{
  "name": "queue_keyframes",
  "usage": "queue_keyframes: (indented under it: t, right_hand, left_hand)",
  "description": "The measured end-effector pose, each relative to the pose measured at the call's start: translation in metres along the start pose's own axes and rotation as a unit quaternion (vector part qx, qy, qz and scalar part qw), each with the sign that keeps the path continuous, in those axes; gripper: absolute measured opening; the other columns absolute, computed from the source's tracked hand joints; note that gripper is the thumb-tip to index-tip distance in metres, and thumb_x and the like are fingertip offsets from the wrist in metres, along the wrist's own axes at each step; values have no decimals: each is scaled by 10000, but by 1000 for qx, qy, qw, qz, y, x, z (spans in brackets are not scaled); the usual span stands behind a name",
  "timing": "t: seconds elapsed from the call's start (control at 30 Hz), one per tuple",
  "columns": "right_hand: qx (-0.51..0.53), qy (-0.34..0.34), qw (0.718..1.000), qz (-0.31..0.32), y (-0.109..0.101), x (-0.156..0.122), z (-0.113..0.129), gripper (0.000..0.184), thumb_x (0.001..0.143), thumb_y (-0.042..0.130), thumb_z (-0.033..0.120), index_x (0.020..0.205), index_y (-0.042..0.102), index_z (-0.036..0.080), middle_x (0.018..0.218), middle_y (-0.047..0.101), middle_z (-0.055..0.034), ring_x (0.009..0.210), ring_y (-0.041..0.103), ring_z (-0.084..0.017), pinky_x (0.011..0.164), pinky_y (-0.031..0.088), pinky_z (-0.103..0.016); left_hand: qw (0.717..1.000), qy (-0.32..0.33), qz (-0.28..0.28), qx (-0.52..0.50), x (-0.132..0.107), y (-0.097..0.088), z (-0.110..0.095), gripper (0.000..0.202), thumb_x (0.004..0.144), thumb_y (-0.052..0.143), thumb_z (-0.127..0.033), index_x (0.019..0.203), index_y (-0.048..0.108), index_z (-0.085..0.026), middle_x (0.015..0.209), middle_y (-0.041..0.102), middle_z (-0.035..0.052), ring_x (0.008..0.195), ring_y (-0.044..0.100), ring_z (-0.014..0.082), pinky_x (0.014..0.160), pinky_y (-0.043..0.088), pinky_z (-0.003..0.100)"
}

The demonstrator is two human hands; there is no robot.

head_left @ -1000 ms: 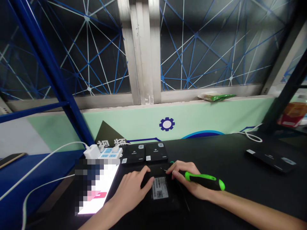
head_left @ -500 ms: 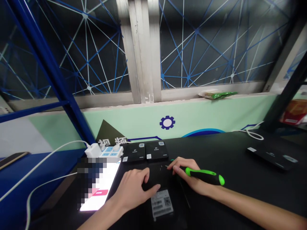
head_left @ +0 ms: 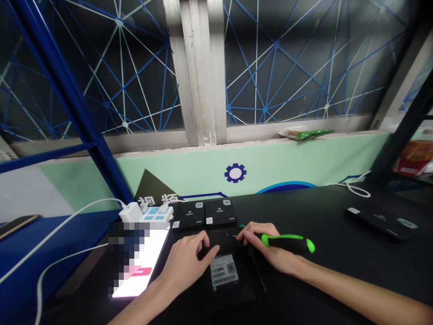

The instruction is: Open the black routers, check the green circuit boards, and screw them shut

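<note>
My right hand [head_left: 262, 243] is closed round a green-and-black screwdriver [head_left: 289, 242], its handle slanting out to the right. The thin metal tip points left, over the dark surface in front of my left hand. My left hand [head_left: 186, 257] lies palm down with thumb and index finger apart and nothing between them. It is beside a black device with a white printed label [head_left: 224, 271]; whether the fingers press on it I cannot tell. A thin dark shaft [head_left: 260, 273] lies right of the label, its upper end hidden by my right hand.
Two flat black boxes [head_left: 220, 212] stand side by side behind my hands. To the left are a lit screen [head_left: 144, 262], a white power strip [head_left: 157, 215] and white cables. Another black box [head_left: 380, 223] lies at the right, near a white cord [head_left: 358, 191].
The labelled device has slid slightly away from me and to the left. My left hand has shifted a little with it. The screwdriver handle has tipped up slightly in my right hand.
</note>
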State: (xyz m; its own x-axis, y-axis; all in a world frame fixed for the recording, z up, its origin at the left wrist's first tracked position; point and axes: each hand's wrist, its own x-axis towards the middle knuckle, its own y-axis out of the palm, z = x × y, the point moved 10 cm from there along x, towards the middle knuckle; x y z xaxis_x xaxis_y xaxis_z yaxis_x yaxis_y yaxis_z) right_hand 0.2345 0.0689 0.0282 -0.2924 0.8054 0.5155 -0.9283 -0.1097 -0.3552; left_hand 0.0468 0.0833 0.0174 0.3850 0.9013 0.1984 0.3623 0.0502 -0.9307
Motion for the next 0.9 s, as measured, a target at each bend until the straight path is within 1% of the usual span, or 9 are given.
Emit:
queue_keyframes:
  t: [0.1,0.2,0.27,0.37,0.47,0.6,0.7,0.8,0.9]
  right_hand:
    - [18,1,1000,10,-2,-2,0,414,1015,485,420,724,679,198,832,750,-57,800,686,-217,795,497,-345]
    - [78,6,997,12,-3,-2,-3,474,1019,438,471,720,676,189,798,737,-70,795,685,-232,792,497,-362]
    - [131,18,991,6,-3,-1,-6,524,1017,408,495,675,658,185,760,727,-80,740,665,-227,748,499,-358]
    - [187,51,981,7,1,2,-10,563,1006,407,513,601,627,190,675,706,-79,656,633,-217,686,497,-348]
    - [182,72,981,16,3,4,-9,595,988,437,543,533,605,198,637,703,-81,645,643,-221,677,499,-346]
    - [151,65,986,20,0,10,1,639,988,441,559,483,596,199,577,681,-71,621,659,-218,676,502,-342]
    - [135,60,988,48,5,14,10,651,982,442,580,472,592,203,549,667,-58,589,655,-208,669,508,-337]
    - [124,64,987,76,12,20,16,670,983,429,592,455,574,205,532,658,-53,552,634,-191,647,505,-328]
    - [116,78,985,102,20,28,19,661,969,462,591,444,550,199,508,634,-43,508,598,-168,575,482,-301]
  left_hand:
    - [1000,24,0,-3,-1,-1,-4,322,948,484,-524,838,569,-233,679,583,-32,604,547,167,559,324,281]
    - [999,47,9,-4,-1,-1,-8,274,928,522,-486,842,572,-231,729,608,-25,630,562,167,581,346,285]
    - [999,45,15,-2,-1,1,-8,273,933,516,-485,852,575,-231,735,614,-22,646,574,175,583,350,286]
    - [1000,21,18,13,0,3,-5,310,950,473,-521,908,591,-237,679,596,-26,655,591,196,579,350,290]
    - [1000,7,19,23,-1,5,-4,320,960,447,-521,931,599,-240,634,575,-36,658,606,204,577,346,291]
    - [999,13,13,30,-1,6,-4,288,980,430,-460,907,603,-241,642,588,-33,649,610,200,561,326,282]
    - [999,23,3,32,-1,5,-4,269,997,417,-411,891,600,-245,671,617,-29,639,613,200,560,326,280]
    - [999,29,3,24,-3,5,-4,250,1003,415,-375,892,598,-245,724,657,-19,653,632,205,565,339,277]
    - [999,40,6,9,-4,3,-6,206,990,442,-363,942,604,-244,843,704,6,744,667,224,595,375,278]
